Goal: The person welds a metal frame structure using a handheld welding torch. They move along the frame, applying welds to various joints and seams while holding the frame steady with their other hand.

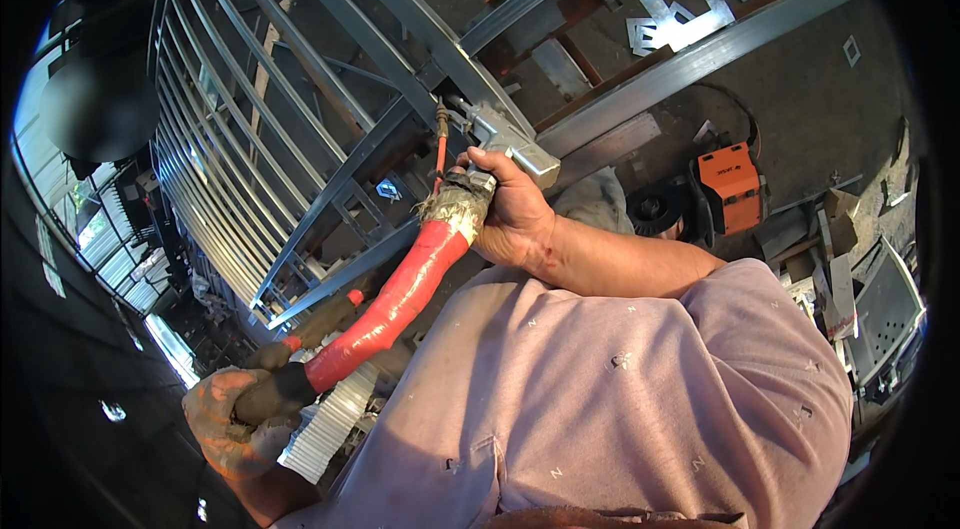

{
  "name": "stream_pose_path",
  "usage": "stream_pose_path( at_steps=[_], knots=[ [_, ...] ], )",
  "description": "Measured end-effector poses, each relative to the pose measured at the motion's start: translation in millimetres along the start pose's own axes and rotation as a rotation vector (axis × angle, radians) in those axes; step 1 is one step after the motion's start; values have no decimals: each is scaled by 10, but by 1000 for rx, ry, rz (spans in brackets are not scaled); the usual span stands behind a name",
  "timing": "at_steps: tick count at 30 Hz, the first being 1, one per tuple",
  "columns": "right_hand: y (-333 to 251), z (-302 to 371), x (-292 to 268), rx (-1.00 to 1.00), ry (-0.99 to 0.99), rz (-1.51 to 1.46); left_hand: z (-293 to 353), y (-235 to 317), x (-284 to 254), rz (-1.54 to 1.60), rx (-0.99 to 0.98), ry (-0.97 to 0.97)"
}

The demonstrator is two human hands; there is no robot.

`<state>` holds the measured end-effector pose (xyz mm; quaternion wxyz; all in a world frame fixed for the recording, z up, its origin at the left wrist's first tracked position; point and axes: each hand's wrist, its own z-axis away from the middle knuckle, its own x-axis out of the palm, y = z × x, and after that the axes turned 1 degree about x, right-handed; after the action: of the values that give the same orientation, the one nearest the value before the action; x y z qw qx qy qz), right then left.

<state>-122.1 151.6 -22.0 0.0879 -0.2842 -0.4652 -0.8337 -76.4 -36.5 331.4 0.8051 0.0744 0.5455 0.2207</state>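
My right hand (512, 214), bare, is closed around the frayed, tape-wrapped head of a welding electrode holder (405, 294) with a long red-taped handle. A thin reddish electrode (440, 134) sticks up from the holder toward a joint of the grey steel gate frame (330, 194). A short grey box-section piece (515, 147) lies on the frame just above my fingers. My left hand (232, 421), in a worn orange glove, grips the black cable (278, 391) at the lower end of the red handle, beside a white ribbed piece (330, 424).
An orange welding machine (730, 187) and a black round tool (655, 211) sit on the floor to the right. Cut metal plates (680, 14) lie at the top. Scrap sheets and offcuts (880, 314) pile up at the far right. Curved frame bars (215, 159) fill the left.
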Motion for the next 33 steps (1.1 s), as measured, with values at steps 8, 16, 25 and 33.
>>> stream_pose_path(
  at_steps=[8,16,25,33],
  knots=[
    [5,-4,11,38,0,-21,-35,142,-34,-347,48,60],
    [13,5,14,62,-60,-64,-56,175,-113,-422,47,72],
    [-1,8,38,88,-35,-65,-75,246,-220,-334,3,-18],
    [-3,30,62,94,-9,-55,-45,286,-268,-370,-47,-66]
  ],
)
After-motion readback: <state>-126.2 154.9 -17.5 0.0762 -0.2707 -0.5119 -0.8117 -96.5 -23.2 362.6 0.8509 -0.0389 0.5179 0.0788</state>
